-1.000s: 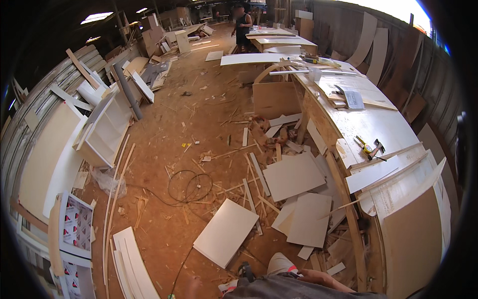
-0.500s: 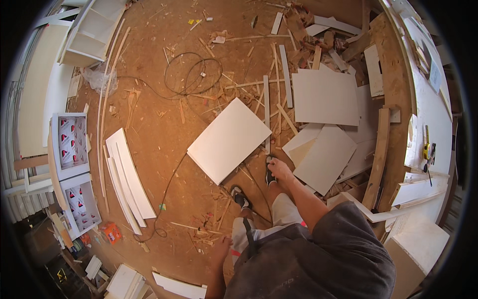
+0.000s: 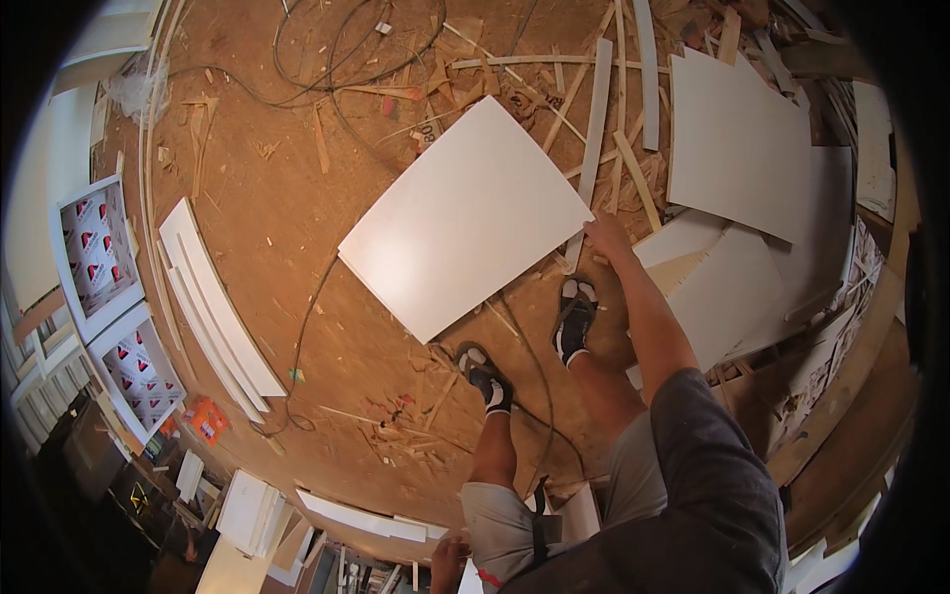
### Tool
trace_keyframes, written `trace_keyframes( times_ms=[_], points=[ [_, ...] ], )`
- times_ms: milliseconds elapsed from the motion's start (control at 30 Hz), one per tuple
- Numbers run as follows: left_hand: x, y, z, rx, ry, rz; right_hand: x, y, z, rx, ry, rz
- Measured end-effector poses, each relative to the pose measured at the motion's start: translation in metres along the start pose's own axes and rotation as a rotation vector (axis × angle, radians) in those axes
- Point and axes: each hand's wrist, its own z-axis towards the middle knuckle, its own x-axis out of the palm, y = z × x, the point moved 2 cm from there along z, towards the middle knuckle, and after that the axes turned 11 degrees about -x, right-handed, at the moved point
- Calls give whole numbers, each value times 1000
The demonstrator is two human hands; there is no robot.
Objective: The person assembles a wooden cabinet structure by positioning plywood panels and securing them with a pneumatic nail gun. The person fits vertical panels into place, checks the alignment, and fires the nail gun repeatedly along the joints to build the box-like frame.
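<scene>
White, flat, rectangular board w/ a smooth, faintly glossy face [image 3: 467, 223] is lying on the brown, dusty, scrap-strewn floor [image 3: 247, 148], just ahead of the person's dark-shod feet [image 3: 482, 374].

Head view: right hand [image 3: 607, 239] is sitting at the board's right corner, fingertips apparently touching the edge; can't tell if they're pinching it or only resting there. Left hand [image 3: 448, 559] is hanging low, well apart from the board; it's showing too small & dim, so can't tell if it's spread or curled.

Left of the board, long, narrow, slightly curved white strips [image 3: 223, 307] are lying side by side; a thin black cable [image 3: 315, 295] is trailing from near its left corner. Right of the board, pale, flat, rectangular panels [image 3: 737, 139] are lying loosely overlapped; a straight, narrow, whitish strip [image 3: 597, 119] is running down close to its right corner.

Handling: lower-left edge is showing a doubled line, so I'm guessing approx. two sheets; not certain. I'm judging it stiff, mod. heavy & awkwardly broad, prob. slippery on the face, esp. w/ dust, & chip-prone at the corners. If doubled, the top sheet's risking a slide. Best hold: both hands gripping opp. edges near mid-length, fingers under, thumbs on top; one corner alone is inviting twist.
</scene>
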Motion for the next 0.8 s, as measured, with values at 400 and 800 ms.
trace_keyframes(
  times_ms=[400,800],
  points=[
    [-1,3,-8,395,-111,440,32,-21,29,40,121,20],
    [-9,-119,-81,396,130,26,-13,247,-218,-264,497,394]
  ],
)
